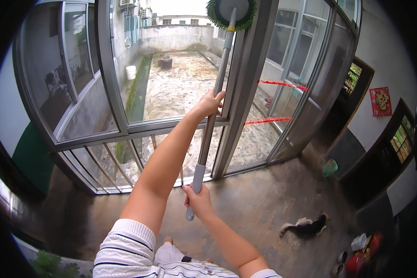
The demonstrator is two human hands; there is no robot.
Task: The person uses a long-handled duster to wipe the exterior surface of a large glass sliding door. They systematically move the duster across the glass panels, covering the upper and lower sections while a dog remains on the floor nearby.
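Note:
A long grey mop pole (pixel 214 104) rises from bottom centre to a round green-fringed mop head (pixel 231 13) pressed against the window glass at the top. My left hand (pixel 210 103) grips the pole halfway up, arm stretched out. My right hand (pixel 197 200) grips the pole's grey lower handle near its end. The window frame's upright post (pixel 245 88) stands just right of the pole.
A large metal-framed window wall (pixel 111 83) looks onto a concrete yard with a white bucket (pixel 131 72). A black-and-white cat (pixel 306 227) lies on the concrete floor at right. A green cup (pixel 330 167) and several items (pixel 361 255) sit at lower right.

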